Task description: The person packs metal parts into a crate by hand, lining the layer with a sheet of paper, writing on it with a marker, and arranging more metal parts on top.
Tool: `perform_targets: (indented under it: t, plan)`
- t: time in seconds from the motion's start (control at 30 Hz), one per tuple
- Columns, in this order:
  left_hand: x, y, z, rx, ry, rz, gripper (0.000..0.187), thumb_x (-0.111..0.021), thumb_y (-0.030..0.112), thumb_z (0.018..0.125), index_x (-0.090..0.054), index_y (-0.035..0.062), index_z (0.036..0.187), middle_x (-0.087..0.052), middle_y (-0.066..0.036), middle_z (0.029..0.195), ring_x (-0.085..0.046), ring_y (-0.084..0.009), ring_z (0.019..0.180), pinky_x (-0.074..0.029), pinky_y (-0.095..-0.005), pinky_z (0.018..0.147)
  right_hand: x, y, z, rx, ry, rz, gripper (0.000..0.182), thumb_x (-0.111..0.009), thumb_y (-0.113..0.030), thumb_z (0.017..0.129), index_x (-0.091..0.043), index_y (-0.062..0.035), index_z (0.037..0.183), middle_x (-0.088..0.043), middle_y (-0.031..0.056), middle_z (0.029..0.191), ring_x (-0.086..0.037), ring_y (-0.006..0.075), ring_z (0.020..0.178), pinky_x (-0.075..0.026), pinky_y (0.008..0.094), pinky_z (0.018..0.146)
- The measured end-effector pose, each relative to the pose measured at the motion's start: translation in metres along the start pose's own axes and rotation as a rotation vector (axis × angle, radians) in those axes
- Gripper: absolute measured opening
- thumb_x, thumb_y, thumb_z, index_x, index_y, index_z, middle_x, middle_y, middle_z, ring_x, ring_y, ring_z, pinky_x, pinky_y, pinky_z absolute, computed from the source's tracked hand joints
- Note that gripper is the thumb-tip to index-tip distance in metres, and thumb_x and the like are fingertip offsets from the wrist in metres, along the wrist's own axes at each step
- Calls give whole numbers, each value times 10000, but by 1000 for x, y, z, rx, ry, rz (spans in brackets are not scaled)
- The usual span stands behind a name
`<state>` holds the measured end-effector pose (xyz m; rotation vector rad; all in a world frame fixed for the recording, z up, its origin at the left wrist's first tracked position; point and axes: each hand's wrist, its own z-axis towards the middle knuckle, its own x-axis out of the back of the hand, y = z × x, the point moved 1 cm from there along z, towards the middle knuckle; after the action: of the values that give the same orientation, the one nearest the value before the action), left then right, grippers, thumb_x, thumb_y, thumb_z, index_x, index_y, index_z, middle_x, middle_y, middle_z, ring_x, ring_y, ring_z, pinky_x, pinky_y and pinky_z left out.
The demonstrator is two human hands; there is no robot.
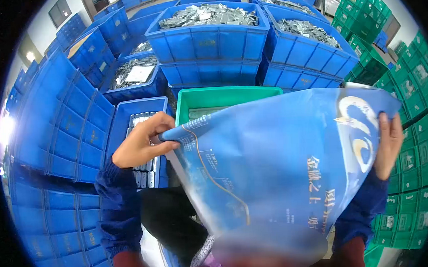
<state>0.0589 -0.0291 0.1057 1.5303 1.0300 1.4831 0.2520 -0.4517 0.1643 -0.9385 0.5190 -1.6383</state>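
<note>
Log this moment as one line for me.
left hand: grips sheet corner | right hand: grips opposite side | blue printed sheet: spread between hands | green bin: partly hidden behind sheet

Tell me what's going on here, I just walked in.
A person's left hand and right hand hold opposite sides of a large, flexible blue sheet with white print, spread open. It partly hides an open green plastic bin. Beside that, a blue plastic bin holds rows of elongated, silvery pieces.
</note>
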Motion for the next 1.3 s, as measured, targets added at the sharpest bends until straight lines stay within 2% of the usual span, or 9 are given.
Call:
perform_targets:
  t: [0.27,0.43,0.5,0.53,0.63,0.9,0.97,1.13,1.3]
  plan:
    - [-8,-127,22,442,270,-239,170,-533,197,899,-591,45,944,-594,20,802,-547,-44,688,-439,-182,633,-107,178,-81,-89,-198,-365,231,-526,-236,887,-548,-16,950,-560,229,803,-541,400,709,-425,414,594]
    - [-36,-216,35,595,475,-296,178,-513,244,906,-542,80,845,-528,21,660,-517,-64,593,-392,-253,497,-147,214,-115,-145,-358,-406,164,-482,-202,903,-499,-46,947,-567,229,759,-535,430,709,-404,475,573]
    - [-33,-252,44,226,611,333,233,-491,245,911,-496,22,845,-547,-107,655,-555,-213,571,-399,-350,509,-161,224,-114,-190,-428,-436,168,-479,-189,902,-487,-37,972,-563,242,749,-534,436,700,-397,484,556]
    - [-37,-257,48,198,718,516,237,-452,232,923,-455,-3,889,-539,-231,708,-548,-391,641,-397,-426,552,-168,228,-115,-223,-493,-464,176,-476,-175,900,-475,-28,997,-559,255,738,-533,442,692,-390,492,538]
    - [-37,-265,59,395,716,605,208,-423,215,934,-463,13,905,-552,-263,751,-518,-456,713,-403,-451,577,-189,241,-118,-177,-542,-535,156,-472,-177,902,-449,-35,961,-564,240,713,-544,427,652,-401,492,514]
    - [-35,-276,64,342,804,602,181,-428,196,938,-469,20,933,-571,-251,785,-561,-426,741,-421,-456,601,-211,260,-120,-166,-649,-560,145,-474,-173,900,-432,-35,891,-563,212,654,-555,403,600,-411,486,493]
    - [-30,-278,67,438,721,635,160,-449,168,922,-477,13,953,-562,-235,853,-558,-407,791,-431,-440,635,-207,255,-116,-155,-666,-607,134,-475,-160,898,-429,-35,884,-564,208,677,-552,403,601,-408,487,488]
    - [-17,-181,139,-105,502,985,225,-581,7,739,-496,4,947,-488,-170,907,-508,-351,826,-421,-423,696,-199,235,-102,-108,-620,-653,123,-491,-149,888,-445,-36,903,-580,214,757,-562,400,630,-427,468,498]
    - [-82,-212,233,-60,26,766,137,-622,163,724,-612,35,771,-579,-162,823,-563,-343,807,-457,-431,712,-202,234,-102,1,-695,-769,145,-491,-189,881,-440,-64,828,-552,136,663,-563,324,533,-440,407,442]
